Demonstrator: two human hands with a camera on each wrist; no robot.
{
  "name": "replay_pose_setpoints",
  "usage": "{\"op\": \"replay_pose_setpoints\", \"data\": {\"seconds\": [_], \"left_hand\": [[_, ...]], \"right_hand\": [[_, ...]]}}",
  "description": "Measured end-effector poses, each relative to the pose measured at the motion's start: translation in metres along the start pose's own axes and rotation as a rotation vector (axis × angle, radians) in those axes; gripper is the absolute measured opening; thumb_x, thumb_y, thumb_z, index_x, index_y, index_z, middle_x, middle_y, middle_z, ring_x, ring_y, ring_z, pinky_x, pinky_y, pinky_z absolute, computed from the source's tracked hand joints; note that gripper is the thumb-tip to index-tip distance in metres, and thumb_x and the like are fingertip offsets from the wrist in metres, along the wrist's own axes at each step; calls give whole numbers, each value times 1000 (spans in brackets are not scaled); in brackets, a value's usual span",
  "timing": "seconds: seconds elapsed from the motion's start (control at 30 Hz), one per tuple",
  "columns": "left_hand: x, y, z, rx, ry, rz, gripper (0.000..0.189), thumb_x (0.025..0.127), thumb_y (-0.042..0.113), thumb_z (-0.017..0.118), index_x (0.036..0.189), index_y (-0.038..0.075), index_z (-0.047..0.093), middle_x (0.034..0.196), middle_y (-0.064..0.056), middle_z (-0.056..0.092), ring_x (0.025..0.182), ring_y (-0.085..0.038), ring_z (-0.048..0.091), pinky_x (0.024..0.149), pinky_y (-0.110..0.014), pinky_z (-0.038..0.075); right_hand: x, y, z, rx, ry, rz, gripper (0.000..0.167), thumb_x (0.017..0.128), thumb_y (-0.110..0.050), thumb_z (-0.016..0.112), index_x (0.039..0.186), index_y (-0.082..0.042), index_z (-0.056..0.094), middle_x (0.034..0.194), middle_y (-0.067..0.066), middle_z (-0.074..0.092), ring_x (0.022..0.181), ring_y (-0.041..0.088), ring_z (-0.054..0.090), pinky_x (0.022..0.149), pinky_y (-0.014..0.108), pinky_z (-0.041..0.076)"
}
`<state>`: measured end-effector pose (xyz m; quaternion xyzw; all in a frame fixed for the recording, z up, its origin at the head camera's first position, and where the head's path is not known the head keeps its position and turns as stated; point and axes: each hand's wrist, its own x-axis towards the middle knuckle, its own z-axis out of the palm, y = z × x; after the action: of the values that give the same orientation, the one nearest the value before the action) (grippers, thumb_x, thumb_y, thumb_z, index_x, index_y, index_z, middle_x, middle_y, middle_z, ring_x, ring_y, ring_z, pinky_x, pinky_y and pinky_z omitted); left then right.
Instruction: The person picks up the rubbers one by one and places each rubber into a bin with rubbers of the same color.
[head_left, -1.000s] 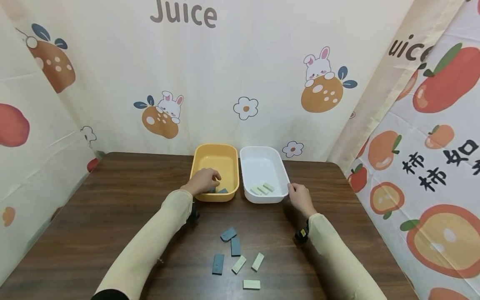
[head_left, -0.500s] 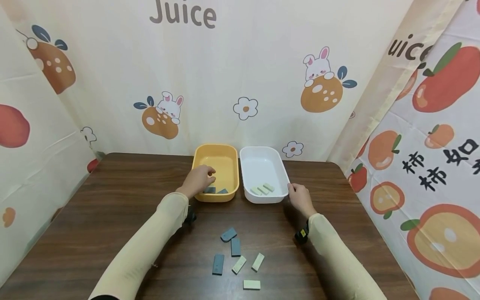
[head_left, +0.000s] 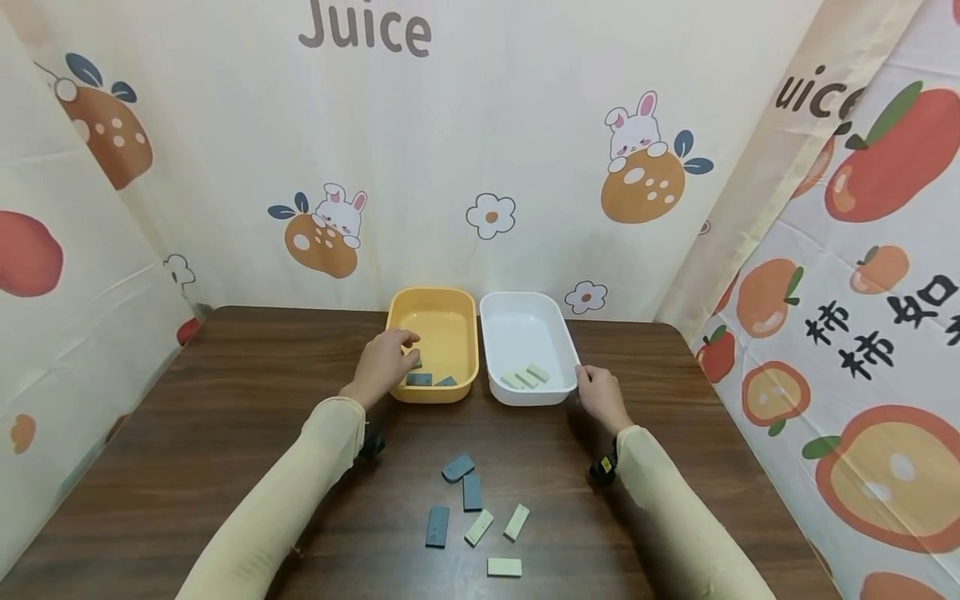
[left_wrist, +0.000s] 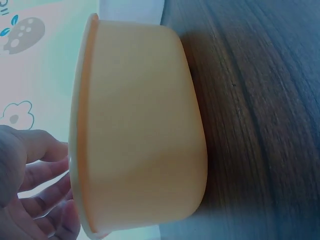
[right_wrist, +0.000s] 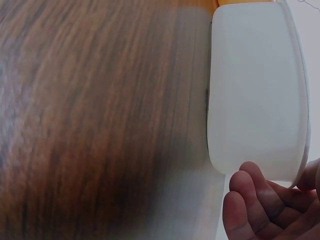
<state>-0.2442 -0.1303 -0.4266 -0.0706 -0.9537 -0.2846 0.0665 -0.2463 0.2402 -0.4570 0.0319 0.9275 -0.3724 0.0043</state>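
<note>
In the head view, my left hand point(head_left: 385, 360) is over the left side of a yellow plastic bin point(head_left: 471, 367), fingers loosely bent. The left wrist view shows its thumb and fingers spread at the rim of the yellow bin point(left_wrist: 140, 120), with no block visible between them. Several flat blue-grey blocks point(head_left: 419, 379) lie inside, one right by the fingertips. With thumb and fingers, my right hand point(head_left: 602, 398) pinches the near right corner of a white plastic bin point(head_left: 528, 398); the right wrist view shows its fingers point(right_wrist: 245, 182) under the rim. Pale green blocks point(head_left: 527, 379) lie in that bin.
On the dark wooden table point(head_left: 225, 433), nearer to me, lie more blue-grey blocks point(head_left: 437, 527) and pale green blocks point(head_left: 504, 567). Both bins stand side by side at the back edge, before a printed curtain point(head_left: 450, 150).
My left hand has drawn back leftward from inside the yellow bin to its left side, uncovering blue-grey blocks there. My right hand stays at the white bin's corner.
</note>
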Motion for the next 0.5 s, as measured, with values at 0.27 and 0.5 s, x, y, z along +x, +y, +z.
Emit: {"op": "replay_pose_setpoints", "data": {"seconds": [0.27, 0.5], "left_hand": [[-8, -5, -4, -27, 78, 3, 29, 92, 17, 60, 115, 3, 70, 104, -14, 66, 88, -28, 61, 80, -43, 52], [-14, -9, -8, -38, 91, -49, 28, 92, 18, 60, 115, 4, 69, 96, -12, 61, 79, -25, 56, 70, -36, 50]], "right_hand": [[-1, -2, 0, 0, -6, 3, 43, 105, -26, 36, 103, 4, 66, 66, 9, 60, 61, 18, 53, 56, 27, 41], [-1, -2, 1, 2, -13, 19, 42, 105, -26, 36, 105, 4, 65, 70, 10, 61, 64, 18, 54, 58, 26, 42]]}}
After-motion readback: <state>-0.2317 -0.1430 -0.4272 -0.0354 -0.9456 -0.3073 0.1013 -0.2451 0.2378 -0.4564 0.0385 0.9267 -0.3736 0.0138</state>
